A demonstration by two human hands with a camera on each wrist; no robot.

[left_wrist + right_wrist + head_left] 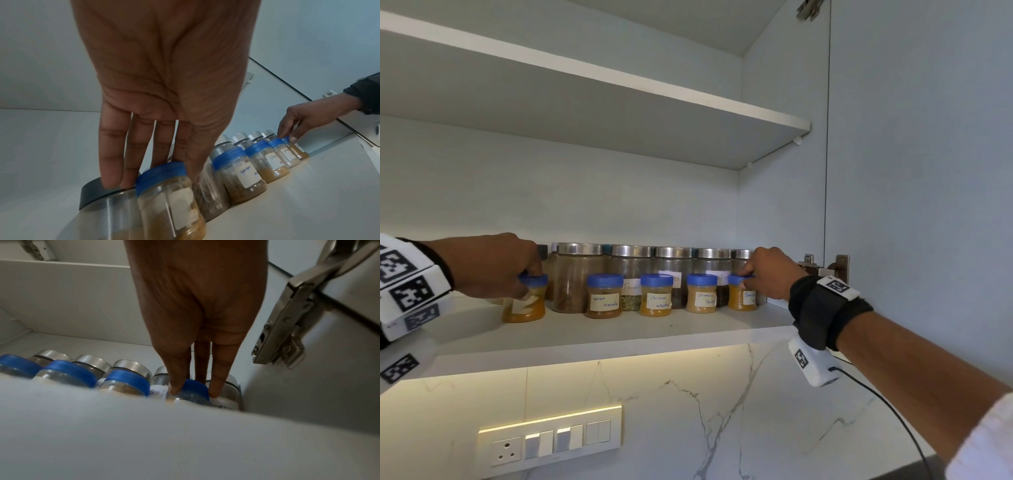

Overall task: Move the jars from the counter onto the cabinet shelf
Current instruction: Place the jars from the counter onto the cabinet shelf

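Note:
On the lower cabinet shelf (619,332) a front row of small blue-lidded jars of orange-brown powder stands. My left hand (532,274) (162,175) grips the lid of the leftmost jar (525,305) (170,203), thumb on one side and fingers behind; the jar looks slightly tilted. My right hand (746,275) (194,391) pinches the lid of the rightmost jar (741,298) (193,398), which stands on the shelf near the cabinet's right wall. The left wrist view also catches the right hand (287,138) at the far end of the row.
Three more blue-lidded jars (655,294) fill the row between my hands. Taller steel-lidded jars (582,274) line the back, and a black-lidded jar (96,194) stands behind the left one. A metal hinge (287,321) and the cabinet door (928,171) are at right, an upper shelf (619,85) above.

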